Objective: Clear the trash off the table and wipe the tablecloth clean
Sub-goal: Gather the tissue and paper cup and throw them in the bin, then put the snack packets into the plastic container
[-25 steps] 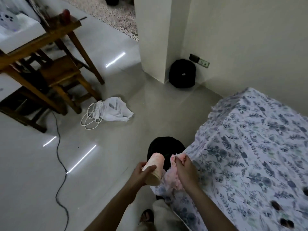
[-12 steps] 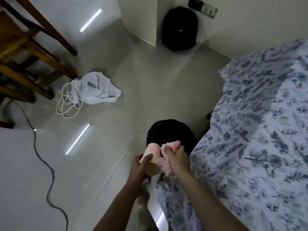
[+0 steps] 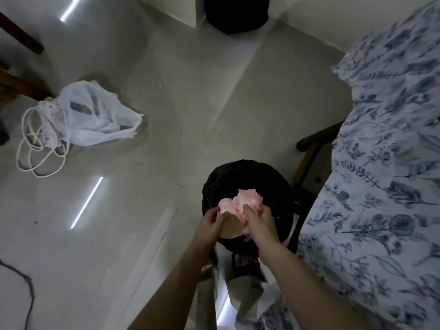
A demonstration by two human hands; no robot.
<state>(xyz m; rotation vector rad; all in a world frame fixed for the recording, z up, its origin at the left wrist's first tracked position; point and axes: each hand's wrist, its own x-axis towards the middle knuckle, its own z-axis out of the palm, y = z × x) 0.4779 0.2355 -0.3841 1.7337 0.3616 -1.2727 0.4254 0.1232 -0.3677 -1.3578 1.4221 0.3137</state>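
My left hand (image 3: 210,221) grips a paper cup (image 3: 229,226), tilted on its side over a black trash bin (image 3: 238,173) on the floor. My right hand (image 3: 259,219) clutches a crumpled pink tissue wad (image 3: 247,198) right beside the cup, also above the bin's opening. The floral tablecloth (image 3: 381,186) hangs over the table at the right, just beside the bin.
A white mesh bag (image 3: 92,117) with cords lies on the tiled floor at left. Wooden chair legs (image 3: 19,36) stand at the far left. A second black bin (image 3: 235,15) sits by the wall at the top. A black cable (image 3: 26,289) runs along the lower left.
Both hands moved forward from beside the table edge to above the black bin, still holding the cup and the tissue. The view tilted down toward the floor.
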